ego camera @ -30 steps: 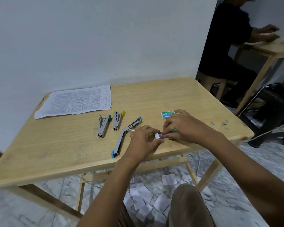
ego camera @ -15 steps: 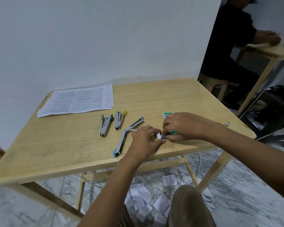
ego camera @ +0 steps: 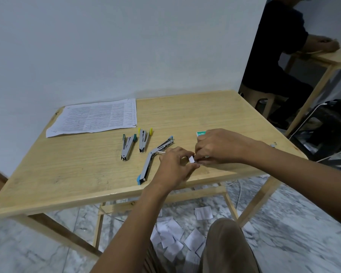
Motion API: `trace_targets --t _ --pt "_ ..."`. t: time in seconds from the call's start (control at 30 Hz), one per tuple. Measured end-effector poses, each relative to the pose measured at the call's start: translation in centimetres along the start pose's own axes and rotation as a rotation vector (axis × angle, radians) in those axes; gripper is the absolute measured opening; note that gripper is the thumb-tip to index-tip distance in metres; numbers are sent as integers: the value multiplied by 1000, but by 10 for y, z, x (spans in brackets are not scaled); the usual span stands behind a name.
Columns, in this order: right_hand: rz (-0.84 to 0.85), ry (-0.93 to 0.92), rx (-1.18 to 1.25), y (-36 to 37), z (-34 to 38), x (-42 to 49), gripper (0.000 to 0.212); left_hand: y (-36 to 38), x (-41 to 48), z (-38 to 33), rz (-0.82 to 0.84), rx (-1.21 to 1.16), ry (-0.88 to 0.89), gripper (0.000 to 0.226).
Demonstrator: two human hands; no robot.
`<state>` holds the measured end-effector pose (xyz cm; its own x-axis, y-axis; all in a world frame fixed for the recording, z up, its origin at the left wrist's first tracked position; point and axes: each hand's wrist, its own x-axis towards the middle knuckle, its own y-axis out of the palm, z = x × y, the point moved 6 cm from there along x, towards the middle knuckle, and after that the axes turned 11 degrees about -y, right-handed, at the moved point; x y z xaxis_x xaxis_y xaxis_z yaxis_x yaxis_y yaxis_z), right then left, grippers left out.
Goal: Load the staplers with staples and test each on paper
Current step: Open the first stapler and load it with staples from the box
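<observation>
On the wooden table (ego camera: pixel 185 113) by the white wall, I saw left hand (ego camera: pixel 173 167) and right hand (ego camera: pixel 218 147) pinching a small stapler (ego camera: pixel 193 160) between them, three staplers (ego camera: pixel 146 154) and printed sheets (ego camera: pixel 95 117) lying near, paper scraps (ego camera: pixel 185 239) on marble floor.

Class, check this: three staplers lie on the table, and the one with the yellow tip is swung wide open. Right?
Not quite. The head view shows the blue-tipped stapler swung wide open; the yellow-tipped stapler lies closed. Three staplers on the table is correct.

Green staple box (ego camera: pixel 200 133) reads "No.10" — the printed sheet's (ego camera: pixel 95 119) text is illegible.
</observation>
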<state>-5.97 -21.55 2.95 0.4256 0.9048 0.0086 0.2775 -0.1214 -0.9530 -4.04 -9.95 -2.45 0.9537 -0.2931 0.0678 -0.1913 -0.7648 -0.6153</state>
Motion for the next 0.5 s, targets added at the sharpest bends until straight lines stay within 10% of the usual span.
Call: trace_targets --t 0.5 --pt "19 220 225 4 -11 -20 19 -1 -1 -1 -8 6 13 38"
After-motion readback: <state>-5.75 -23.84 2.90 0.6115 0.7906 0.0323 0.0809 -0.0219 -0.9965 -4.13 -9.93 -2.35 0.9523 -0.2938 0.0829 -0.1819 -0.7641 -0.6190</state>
